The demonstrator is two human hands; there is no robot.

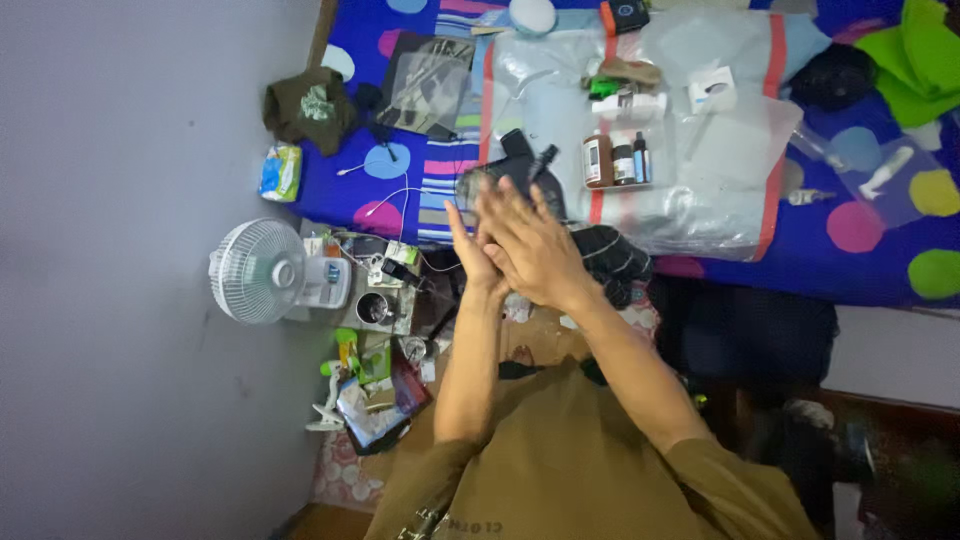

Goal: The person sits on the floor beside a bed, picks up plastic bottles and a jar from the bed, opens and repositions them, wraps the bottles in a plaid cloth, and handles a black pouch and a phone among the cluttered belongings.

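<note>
The two hands meet in the middle of the view, just near the edge of a bed with a blue cover (880,270) that has coloured dots. The right hand (535,250) lies over the left hand (468,252), palm against palm, and both hands look blurred. All fingers are stretched out and loose, not clenched, and I can see nothing held between the palms. Just beyond the fingertips a black object (520,160) lies on the cover, partly hidden by the fingers, so its kind is not clear. To the right of it there is a large clear plastic bag (720,150) with red stripes, and on it stand a brown bottle (597,160) and two smaller dark bottles (632,162) side by side. Farther on the bag there are a white tube (632,104) and a small white box (712,90). A green cloth (925,55) lies at the far right corner. On the far left of the bed there is a dark olive cloth (308,105), and a white cable (390,195) runs over the cover. Left of the hands, down on the floor, a small white fan (262,270) stands near the grey wall, with a metal cup (374,308) and much small clutter beside it. The person wears a brown shirt (560,460).
</note>
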